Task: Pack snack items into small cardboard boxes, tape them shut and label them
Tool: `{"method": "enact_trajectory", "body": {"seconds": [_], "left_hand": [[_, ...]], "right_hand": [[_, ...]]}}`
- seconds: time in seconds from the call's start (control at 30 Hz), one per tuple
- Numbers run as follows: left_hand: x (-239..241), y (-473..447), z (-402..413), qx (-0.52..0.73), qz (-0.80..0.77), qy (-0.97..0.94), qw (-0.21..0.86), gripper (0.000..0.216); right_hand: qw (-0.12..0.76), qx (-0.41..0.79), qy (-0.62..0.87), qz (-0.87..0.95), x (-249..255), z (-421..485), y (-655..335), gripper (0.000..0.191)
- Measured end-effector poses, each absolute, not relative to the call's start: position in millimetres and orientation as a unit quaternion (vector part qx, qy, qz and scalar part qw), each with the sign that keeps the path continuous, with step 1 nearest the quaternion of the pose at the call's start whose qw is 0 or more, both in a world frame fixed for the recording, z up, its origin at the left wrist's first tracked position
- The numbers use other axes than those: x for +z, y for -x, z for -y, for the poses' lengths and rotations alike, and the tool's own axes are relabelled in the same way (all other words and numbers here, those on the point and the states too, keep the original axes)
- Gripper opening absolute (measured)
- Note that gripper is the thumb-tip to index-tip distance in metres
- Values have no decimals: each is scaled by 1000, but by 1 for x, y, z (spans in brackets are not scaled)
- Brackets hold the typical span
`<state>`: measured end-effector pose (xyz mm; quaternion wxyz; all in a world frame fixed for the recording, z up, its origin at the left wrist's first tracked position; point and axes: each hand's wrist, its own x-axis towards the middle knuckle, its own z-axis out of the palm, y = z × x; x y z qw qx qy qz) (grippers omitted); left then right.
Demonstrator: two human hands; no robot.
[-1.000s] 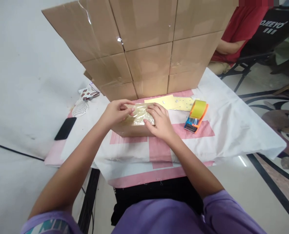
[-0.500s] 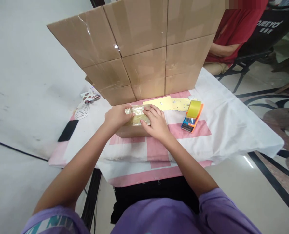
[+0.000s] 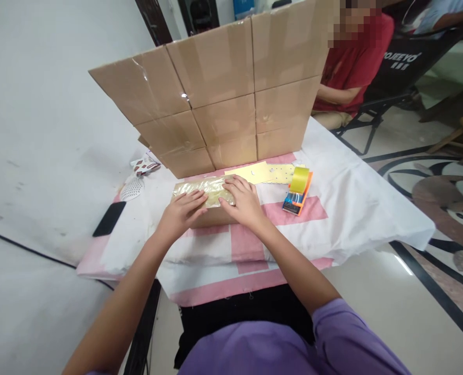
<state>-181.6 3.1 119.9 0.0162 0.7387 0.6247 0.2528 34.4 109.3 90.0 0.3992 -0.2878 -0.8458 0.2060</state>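
A small brown cardboard box [image 3: 210,216] lies on the white and pink cloth-covered table [image 3: 333,208], its top covered by a shiny clear plastic packet [image 3: 198,186]. My left hand [image 3: 182,211] rests flat on the packet's near left part with fingers stretched out. My right hand [image 3: 242,200] presses flat on the right end of the packet, fingers spread. Neither hand grips anything.
An orange tape dispenser with a yellow roll [image 3: 297,190] stands right of the box, yellow sheets [image 3: 268,172] behind it. Stacked cardboard boxes [image 3: 223,99] wall off the back. A black phone [image 3: 109,219], a white mesh disc [image 3: 132,188] and a wrapper [image 3: 144,165] lie left. A seated person in red [image 3: 349,67] is at back right.
My left hand has slid from the packet's far left edge down to its near left part and flattened. The view has tilted up, so more of the room shows.
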Motion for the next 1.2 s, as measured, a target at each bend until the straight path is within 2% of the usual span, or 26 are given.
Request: {"method": "enact_trajectory", "body": {"seconds": [0.07,0.17,0.23,0.33,0.47,0.53,0.63,0.8,0.97,1.07,1.2], "left_hand": [[116,186,-1,275,-609,-744,4,43],[110,192,1,285,-572,-768,-34,36],[106,195,4,287,-529,-795,-79,31],[100,196,11,283,-464,-821,-176,33],[90,193,23,321,-445,-772,-323,44],[83,189,27,356,-452,-740,-348,47],[68,178,24,381,-469,-736,-305,40],[34,151,1,393,-490,-761,-163,13],[1,134,-12,330,-503,-797,-52,16],[-7,131,-14,308,-514,-800,-30,19],[-7,131,-13,306,-518,-798,-21,18]], "right_hand": [[400,226,277,844,85,-116,-37,58],[369,300,216,853,73,-129,-44,117],[338,357,162,856,66,-134,-50,136],[340,387,134,847,61,-132,-61,128],[426,364,188,807,68,-125,-94,96],[476,348,224,776,78,-124,-120,88],[528,291,270,750,102,-123,-163,87],[578,162,326,730,137,-121,-230,85],[652,57,472,591,124,-151,-296,82],[629,-12,536,563,104,-198,-315,87],[572,-13,607,552,76,-272,-306,86]]}}
